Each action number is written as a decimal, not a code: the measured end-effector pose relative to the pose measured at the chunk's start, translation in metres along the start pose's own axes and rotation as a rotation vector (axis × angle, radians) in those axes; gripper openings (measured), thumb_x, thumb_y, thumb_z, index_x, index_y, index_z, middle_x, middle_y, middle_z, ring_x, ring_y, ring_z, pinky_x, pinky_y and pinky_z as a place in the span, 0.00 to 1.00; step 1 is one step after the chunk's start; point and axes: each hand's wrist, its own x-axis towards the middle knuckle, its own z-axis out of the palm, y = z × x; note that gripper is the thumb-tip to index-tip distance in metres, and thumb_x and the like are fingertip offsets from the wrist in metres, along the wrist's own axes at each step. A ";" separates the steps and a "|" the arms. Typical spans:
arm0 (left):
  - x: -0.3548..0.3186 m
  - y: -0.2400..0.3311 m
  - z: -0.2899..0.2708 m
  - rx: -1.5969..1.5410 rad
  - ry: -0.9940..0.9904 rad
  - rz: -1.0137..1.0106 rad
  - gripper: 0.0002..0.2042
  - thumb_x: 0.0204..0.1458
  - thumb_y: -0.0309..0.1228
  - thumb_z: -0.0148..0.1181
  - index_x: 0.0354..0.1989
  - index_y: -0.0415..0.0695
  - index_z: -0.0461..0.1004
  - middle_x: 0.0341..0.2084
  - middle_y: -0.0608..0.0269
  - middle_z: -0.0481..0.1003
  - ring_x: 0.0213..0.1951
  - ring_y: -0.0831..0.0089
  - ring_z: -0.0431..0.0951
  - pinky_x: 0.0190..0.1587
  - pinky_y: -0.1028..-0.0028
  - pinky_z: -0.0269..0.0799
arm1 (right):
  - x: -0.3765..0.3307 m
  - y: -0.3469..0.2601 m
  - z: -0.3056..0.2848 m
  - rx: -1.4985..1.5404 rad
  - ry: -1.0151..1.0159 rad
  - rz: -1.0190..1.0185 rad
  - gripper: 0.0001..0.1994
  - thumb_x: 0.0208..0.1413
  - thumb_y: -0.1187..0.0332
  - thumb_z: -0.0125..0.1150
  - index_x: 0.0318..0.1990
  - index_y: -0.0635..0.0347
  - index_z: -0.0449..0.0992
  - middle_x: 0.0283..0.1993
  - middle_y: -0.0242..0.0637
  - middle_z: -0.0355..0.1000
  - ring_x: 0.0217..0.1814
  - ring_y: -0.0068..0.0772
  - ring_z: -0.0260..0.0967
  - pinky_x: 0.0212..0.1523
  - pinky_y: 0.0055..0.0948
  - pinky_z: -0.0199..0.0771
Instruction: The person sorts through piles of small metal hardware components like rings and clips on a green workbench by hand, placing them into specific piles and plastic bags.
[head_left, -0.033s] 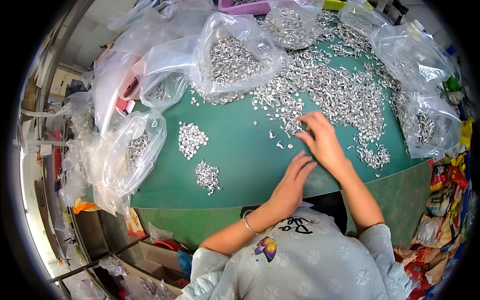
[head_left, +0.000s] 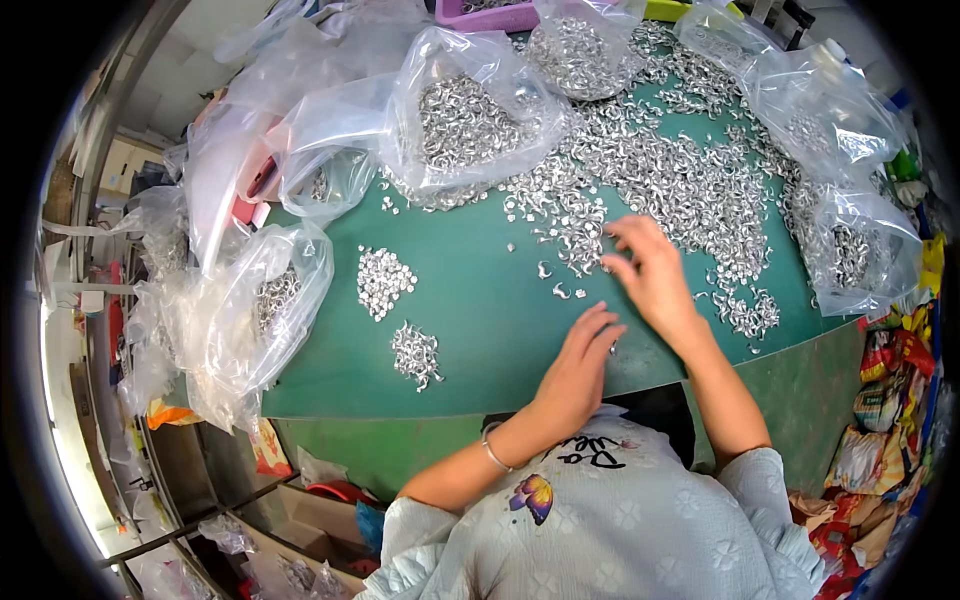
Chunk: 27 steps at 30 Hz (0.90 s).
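My right hand (head_left: 652,278) hovers at the near edge of a large heap of small curved silver metal parts (head_left: 690,195). Its thumb and forefinger are apart, with nothing visible between them. Lower and to the left, my left hand (head_left: 582,365) is over the green table with fingers stretched forward. A tiny silver piece (head_left: 613,349) shows beside its fingertips; whether they touch it I cannot tell. A few loose curved parts (head_left: 561,290) lie just left of my right hand. Further left are a small pile of round silver pieces (head_left: 384,283) and a small pile of curved parts (head_left: 415,355).
Clear plastic bags of silver parts stand around the green table (head_left: 480,350): one bag (head_left: 470,120) at the back, another bag (head_left: 265,310) at the left, one more bag (head_left: 850,250) at the right. A purple tray (head_left: 490,15) sits at the far edge. Colourful packages (head_left: 880,400) lie beyond the right side.
My right hand has shifted slightly right, its thumb and forefinger still apart. My left hand has drawn slightly left, and a tiny silver piece now shows beside its fingertips.
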 end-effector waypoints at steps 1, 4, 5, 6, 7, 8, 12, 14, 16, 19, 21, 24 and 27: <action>0.002 -0.004 -0.007 0.047 0.060 0.027 0.27 0.43 0.09 0.50 0.56 0.39 0.65 0.54 0.47 0.64 0.61 0.49 0.62 0.63 0.58 0.58 | 0.004 -0.004 -0.007 0.015 0.112 0.024 0.15 0.47 0.79 0.64 0.44 0.64 0.73 0.44 0.43 0.69 0.38 0.39 0.71 0.38 0.32 0.72; 0.012 0.005 -0.027 0.351 0.068 -0.088 0.24 0.45 0.17 0.58 0.54 0.41 0.67 0.53 0.52 0.65 0.58 0.50 0.63 0.60 0.57 0.59 | -0.027 -0.015 -0.049 -0.158 0.065 0.116 0.13 0.47 0.80 0.63 0.42 0.65 0.73 0.42 0.43 0.70 0.39 0.42 0.71 0.41 0.32 0.72; 0.019 -0.003 -0.035 0.452 0.069 -0.076 0.22 0.46 0.22 0.61 0.52 0.42 0.69 0.52 0.55 0.66 0.57 0.51 0.63 0.57 0.58 0.59 | -0.035 -0.014 -0.051 -0.242 0.018 -0.009 0.13 0.46 0.78 0.64 0.42 0.67 0.73 0.40 0.44 0.70 0.40 0.46 0.69 0.43 0.35 0.71; 0.021 -0.009 -0.036 0.470 0.060 -0.076 0.20 0.46 0.23 0.61 0.51 0.42 0.69 0.51 0.55 0.67 0.56 0.52 0.64 0.55 0.58 0.60 | -0.047 -0.019 -0.052 -0.285 -0.050 -0.090 0.14 0.45 0.75 0.65 0.41 0.66 0.74 0.41 0.43 0.69 0.42 0.47 0.67 0.45 0.37 0.70; 0.021 -0.016 -0.037 0.488 0.052 -0.075 0.19 0.46 0.23 0.61 0.50 0.42 0.70 0.51 0.55 0.67 0.56 0.53 0.64 0.54 0.59 0.60 | -0.057 -0.029 -0.045 -0.272 -0.103 -0.129 0.14 0.45 0.74 0.66 0.41 0.64 0.74 0.41 0.42 0.68 0.42 0.46 0.67 0.44 0.37 0.70; 0.022 -0.021 -0.036 0.504 0.041 -0.069 0.18 0.47 0.23 0.61 0.49 0.42 0.71 0.50 0.55 0.67 0.55 0.53 0.65 0.53 0.59 0.60 | -0.064 -0.043 -0.037 -0.262 -0.152 -0.164 0.14 0.44 0.73 0.66 0.40 0.63 0.74 0.41 0.41 0.68 0.43 0.44 0.66 0.44 0.37 0.69; 0.023 -0.031 -0.044 0.453 0.069 -0.102 0.12 0.48 0.23 0.60 0.42 0.40 0.73 0.47 0.53 0.67 0.50 0.56 0.66 0.50 0.60 0.60 | -0.078 -0.033 -0.011 -0.209 -0.236 -0.176 0.10 0.45 0.73 0.66 0.36 0.61 0.74 0.38 0.40 0.65 0.42 0.43 0.66 0.41 0.37 0.68; 0.021 -0.028 -0.046 0.450 0.108 -0.084 0.14 0.47 0.23 0.61 0.44 0.40 0.72 0.46 0.55 0.68 0.49 0.57 0.67 0.49 0.62 0.61 | -0.085 -0.016 -0.022 -0.268 -0.089 -0.186 0.09 0.45 0.74 0.66 0.34 0.62 0.73 0.38 0.40 0.66 0.41 0.43 0.66 0.41 0.37 0.68; 0.025 -0.022 -0.047 0.406 0.139 -0.076 0.14 0.47 0.24 0.62 0.44 0.42 0.71 0.45 0.57 0.68 0.49 0.58 0.67 0.48 0.63 0.61 | -0.087 -0.005 -0.039 -0.359 0.034 -0.121 0.08 0.44 0.77 0.66 0.32 0.62 0.73 0.37 0.41 0.66 0.39 0.45 0.66 0.38 0.38 0.69; 0.035 -0.017 -0.036 0.449 0.028 0.035 0.15 0.47 0.25 0.63 0.45 0.42 0.71 0.45 0.57 0.67 0.49 0.58 0.67 0.47 0.62 0.61 | -0.087 0.006 -0.059 -0.544 0.130 0.026 0.11 0.43 0.74 0.67 0.34 0.62 0.73 0.38 0.41 0.66 0.41 0.45 0.66 0.40 0.38 0.68; 0.039 -0.026 -0.030 0.480 0.028 0.006 0.15 0.46 0.25 0.63 0.44 0.43 0.71 0.45 0.57 0.67 0.48 0.58 0.66 0.46 0.62 0.60 | -0.080 -0.010 -0.051 -0.483 0.102 -0.058 0.13 0.43 0.72 0.68 0.37 0.61 0.73 0.38 0.40 0.66 0.42 0.44 0.66 0.42 0.38 0.67; 0.042 -0.038 -0.034 0.500 0.056 -0.019 0.15 0.46 0.24 0.63 0.43 0.43 0.70 0.44 0.57 0.67 0.47 0.57 0.66 0.46 0.62 0.59 | -0.075 -0.025 -0.029 -0.327 -0.118 -0.159 0.13 0.44 0.70 0.68 0.37 0.60 0.72 0.39 0.39 0.66 0.41 0.42 0.64 0.41 0.37 0.64; 0.037 -0.039 -0.047 0.464 0.096 -0.051 0.17 0.45 0.24 0.64 0.46 0.42 0.70 0.46 0.56 0.67 0.49 0.56 0.66 0.48 0.63 0.59 | -0.074 -0.012 -0.034 -0.452 -0.010 -0.154 0.08 0.45 0.75 0.64 0.33 0.60 0.73 0.38 0.38 0.67 0.40 0.41 0.63 0.39 0.37 0.62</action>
